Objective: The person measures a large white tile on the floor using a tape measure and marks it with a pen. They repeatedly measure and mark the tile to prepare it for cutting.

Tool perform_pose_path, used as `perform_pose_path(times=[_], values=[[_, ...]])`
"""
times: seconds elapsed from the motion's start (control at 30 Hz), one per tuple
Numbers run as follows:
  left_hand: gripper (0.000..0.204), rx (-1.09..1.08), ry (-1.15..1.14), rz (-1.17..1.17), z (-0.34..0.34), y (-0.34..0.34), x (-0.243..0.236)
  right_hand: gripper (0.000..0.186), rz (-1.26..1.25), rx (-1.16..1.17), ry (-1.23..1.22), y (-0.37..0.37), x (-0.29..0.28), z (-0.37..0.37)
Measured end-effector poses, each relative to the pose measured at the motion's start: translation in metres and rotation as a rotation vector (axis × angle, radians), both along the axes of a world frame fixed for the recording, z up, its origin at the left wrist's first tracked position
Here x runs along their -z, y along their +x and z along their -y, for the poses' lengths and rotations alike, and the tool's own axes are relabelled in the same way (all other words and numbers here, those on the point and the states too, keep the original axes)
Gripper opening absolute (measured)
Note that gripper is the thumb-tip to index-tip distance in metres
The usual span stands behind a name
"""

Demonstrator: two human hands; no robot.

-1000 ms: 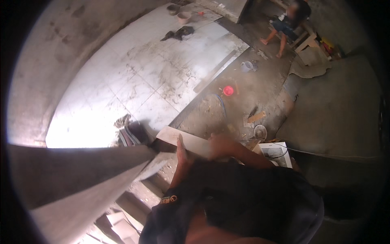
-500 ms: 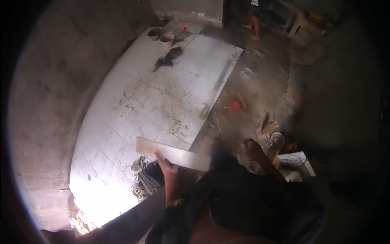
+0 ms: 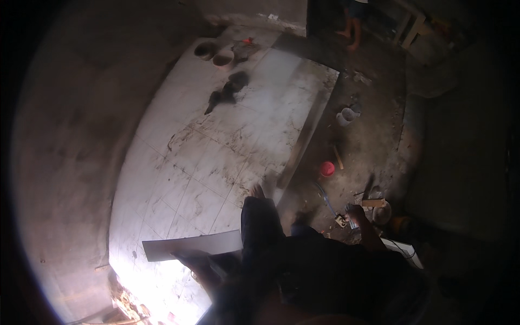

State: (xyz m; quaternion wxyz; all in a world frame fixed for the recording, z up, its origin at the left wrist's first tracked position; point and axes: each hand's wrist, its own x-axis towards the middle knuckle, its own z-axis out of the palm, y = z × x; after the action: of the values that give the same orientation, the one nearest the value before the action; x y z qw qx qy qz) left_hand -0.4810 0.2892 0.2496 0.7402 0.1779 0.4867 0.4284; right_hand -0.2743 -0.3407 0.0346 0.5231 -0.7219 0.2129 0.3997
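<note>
A long pale board (image 3: pixel 192 244) lies crosswise in my left hand (image 3: pixel 189 259), whose fingers grip its lower edge in shadow. My right hand (image 3: pixel 355 215) is out to the right, away from the board, closed on a small grey metal object (image 3: pixel 349 219) that I cannot identify clearly, beside a blue-grey cord or hose (image 3: pixel 325 196). My bare foot (image 3: pixel 256 190) and dark-trousered leg show over the white tiled floor (image 3: pixel 179 151). A wooden piece (image 3: pixel 372 203) and a round pale container (image 3: pixel 382 215) are just beyond my right hand.
A dark cloth (image 3: pixel 230 89) and two buckets (image 3: pixel 222 59) sit on the tiles, with a long strip (image 3: pixel 303 141) near their edge. A red bowl (image 3: pixel 327 168) and pale jug (image 3: pixel 346 116) are on rough floor. A barefoot person (image 3: pixel 353 30) stands at the back, near wooden furniture (image 3: pixel 411 30).
The board has swung left and down with my left hand. My right hand has left it and moved right. My foot and leg have appeared over the tiles as the view turned.
</note>
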Motion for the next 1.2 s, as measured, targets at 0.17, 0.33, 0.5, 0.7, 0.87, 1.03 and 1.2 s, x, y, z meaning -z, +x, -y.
perform_pose_path(times=[0.17,0.33,0.5,0.7,0.87,1.03,1.2], values=[[0.077,0.005,-0.001,0.064,-0.076,0.129,0.026,0.018,-0.076,-0.037,-0.340,0.014,-0.021,-0.020],[0.085,0.347,0.472,-0.285,-0.105,0.310,0.047,0.018,-0.234,0.082,-0.432,0.031,-0.068,-0.096],[0.077,0.520,0.115,0.119,-0.146,0.465,0.060,0.020,-0.034,0.017,-0.380,0.146,-0.106,-0.167],[0.069,0.676,0.110,0.114,-0.207,0.575,0.112,0.022,0.052,0.040,-0.313,0.259,-0.133,-0.216],[0.079,0.874,-0.117,0.072,-0.247,0.655,0.087,0.025,-0.051,-0.027,-0.343,0.293,-0.105,-0.218],[0.078,1.107,-0.050,-0.207,-0.292,0.673,0.072,0.027,-0.088,-0.278,-0.372,0.317,-0.043,-0.195],[0.080,1.363,0.028,-0.473,-0.259,0.649,0.095,0.029,0.135,-0.601,-0.431,0.385,0.012,-0.166]])
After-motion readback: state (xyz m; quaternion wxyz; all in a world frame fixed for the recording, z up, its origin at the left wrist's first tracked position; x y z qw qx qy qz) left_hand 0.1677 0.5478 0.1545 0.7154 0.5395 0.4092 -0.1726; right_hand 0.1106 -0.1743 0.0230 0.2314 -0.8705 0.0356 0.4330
